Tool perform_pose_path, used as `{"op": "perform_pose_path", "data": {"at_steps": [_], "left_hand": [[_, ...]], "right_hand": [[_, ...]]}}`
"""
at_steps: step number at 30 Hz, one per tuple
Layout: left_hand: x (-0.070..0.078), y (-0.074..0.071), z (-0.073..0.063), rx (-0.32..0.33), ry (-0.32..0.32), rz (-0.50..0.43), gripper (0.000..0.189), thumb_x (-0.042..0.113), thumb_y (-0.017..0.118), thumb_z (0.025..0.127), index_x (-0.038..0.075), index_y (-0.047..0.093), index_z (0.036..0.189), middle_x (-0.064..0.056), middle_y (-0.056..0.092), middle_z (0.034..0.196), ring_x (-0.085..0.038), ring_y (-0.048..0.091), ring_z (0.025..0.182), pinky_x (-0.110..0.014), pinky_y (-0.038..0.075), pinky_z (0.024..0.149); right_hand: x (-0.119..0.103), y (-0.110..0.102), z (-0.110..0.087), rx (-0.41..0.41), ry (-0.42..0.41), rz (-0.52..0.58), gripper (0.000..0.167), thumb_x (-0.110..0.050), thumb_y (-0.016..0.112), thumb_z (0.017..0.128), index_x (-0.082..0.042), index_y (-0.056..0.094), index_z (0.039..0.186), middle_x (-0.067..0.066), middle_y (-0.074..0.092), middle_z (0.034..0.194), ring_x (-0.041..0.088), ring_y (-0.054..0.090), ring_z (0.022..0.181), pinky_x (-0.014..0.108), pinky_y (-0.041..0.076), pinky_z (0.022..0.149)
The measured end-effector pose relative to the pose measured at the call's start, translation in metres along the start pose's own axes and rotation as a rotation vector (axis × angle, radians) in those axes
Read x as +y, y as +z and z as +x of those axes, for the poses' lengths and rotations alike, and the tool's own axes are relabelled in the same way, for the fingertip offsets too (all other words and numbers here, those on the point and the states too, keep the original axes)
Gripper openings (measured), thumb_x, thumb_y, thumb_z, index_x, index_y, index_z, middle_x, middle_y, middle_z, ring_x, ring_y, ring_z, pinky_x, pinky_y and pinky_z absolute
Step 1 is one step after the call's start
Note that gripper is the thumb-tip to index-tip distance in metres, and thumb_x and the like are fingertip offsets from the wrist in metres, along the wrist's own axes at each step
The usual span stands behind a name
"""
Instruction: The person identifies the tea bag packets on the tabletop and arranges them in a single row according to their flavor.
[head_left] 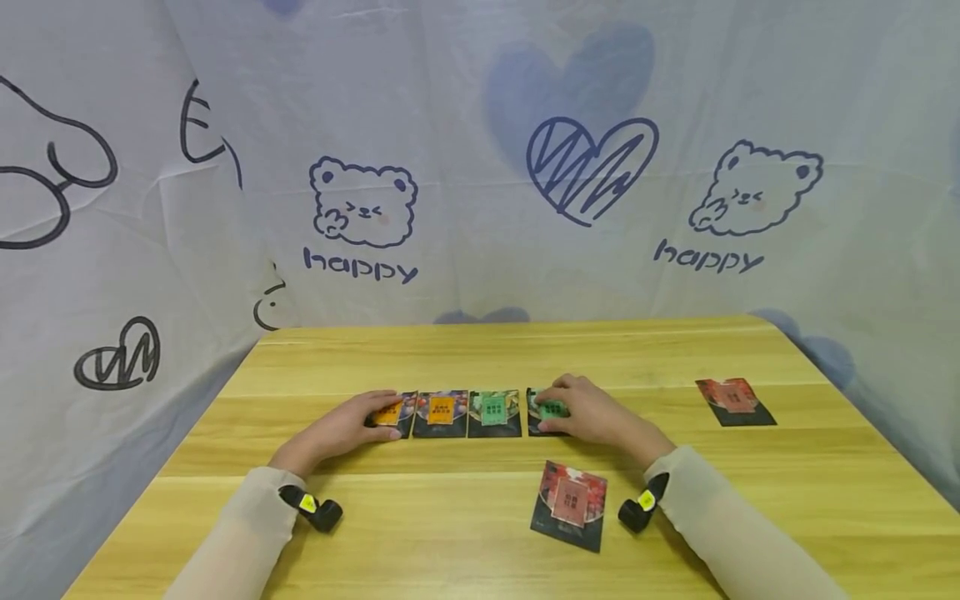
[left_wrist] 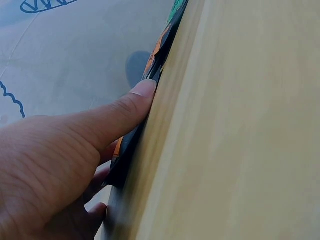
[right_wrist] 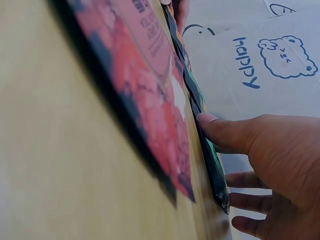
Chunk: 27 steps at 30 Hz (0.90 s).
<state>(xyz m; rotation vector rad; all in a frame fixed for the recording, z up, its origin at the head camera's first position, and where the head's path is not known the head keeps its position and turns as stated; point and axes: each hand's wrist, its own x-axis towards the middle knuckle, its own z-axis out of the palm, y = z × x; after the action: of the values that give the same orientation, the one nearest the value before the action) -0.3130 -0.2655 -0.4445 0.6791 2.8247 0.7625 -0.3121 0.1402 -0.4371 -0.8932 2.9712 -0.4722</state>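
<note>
A row of flat, dark food packets lies across the table. At its left end is a packet with an orange label (head_left: 388,414), its near and far edges between the thumb and fingers of my left hand (head_left: 353,425). Beside it come a second orange-label packet (head_left: 441,414) and a green-label packet (head_left: 494,413). After a small gap, my right hand (head_left: 590,410) holds another green-label packet (head_left: 551,408) by its edges. In the left wrist view, the left thumb (left_wrist: 135,102) presses the packet's near edge. The right thumb (right_wrist: 220,129) does likewise in the right wrist view.
A red-label packet (head_left: 568,505) lies slightly turned, nearer the front, between my forearms. Another red packet (head_left: 735,402) sits far right on the wooden table (head_left: 420,533). Behind the table hangs a pale printed cloth (head_left: 472,233).
</note>
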Motion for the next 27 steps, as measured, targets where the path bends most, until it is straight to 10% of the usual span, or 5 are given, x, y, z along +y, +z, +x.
{"op": "perform_pose_path", "data": {"at_steps": [27], "left_hand": [[0.0023, -0.0013, -0.0012, -0.001, -0.013, -0.005, 0.074, 0.045, 0.067, 0.091, 0.008, 0.041, 0.150, -0.018, 0.033, 0.154, -0.042, 0.026, 0.141, -0.058, 0.024, 0.112]], "right_hand": [[0.0006, 0.0020, 0.0032, -0.005, -0.042, 0.009, 0.050, -0.043, 0.063, 0.095, -0.015, 0.059, 0.137, 0.013, 0.051, 0.134, 0.032, 0.049, 0.122, 0.049, 0.043, 0.100]]}}
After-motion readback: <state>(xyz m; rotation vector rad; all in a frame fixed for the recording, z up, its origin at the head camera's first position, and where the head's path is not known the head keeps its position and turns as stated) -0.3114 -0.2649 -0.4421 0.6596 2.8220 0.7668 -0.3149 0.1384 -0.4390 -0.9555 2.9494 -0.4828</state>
